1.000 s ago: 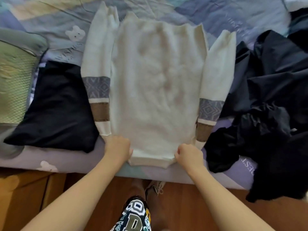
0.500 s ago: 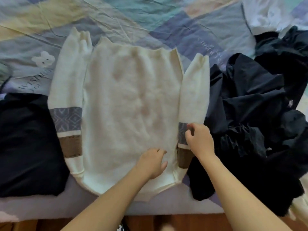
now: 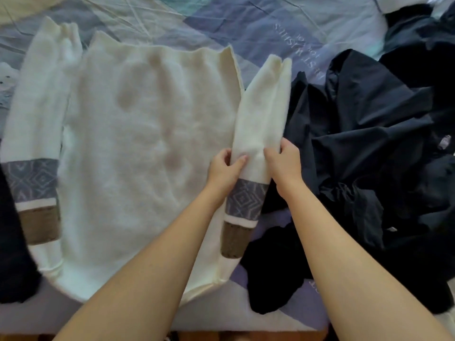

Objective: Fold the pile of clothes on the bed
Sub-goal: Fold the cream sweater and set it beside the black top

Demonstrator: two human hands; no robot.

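Observation:
A cream sweater [image 3: 147,148] lies flat on the bed, collar end toward me. Its right sleeve [image 3: 261,114], with a grey patterned band and a brown band, lies along the body's right edge. My left hand [image 3: 225,168] grips that sleeve's left edge just above the grey band. On the opposite edge, at the same height, my right hand [image 3: 283,161] grips it. The left sleeve [image 3: 37,114] lies flat at the far left. A heap of dark unfolded clothes [image 3: 369,156] fills the right side of the bed.
A dark folded garment [image 3: 12,254] sits at the left edge. The patchwork bedsheet [image 3: 221,23] shows beyond the sweater. A white item [image 3: 403,3] lies at the top right corner. The bed's front edge and wooden floor run along the bottom.
Both hands left the sweater's near hem and moved right and up to the right sleeve. The view has moved closer to the bed.

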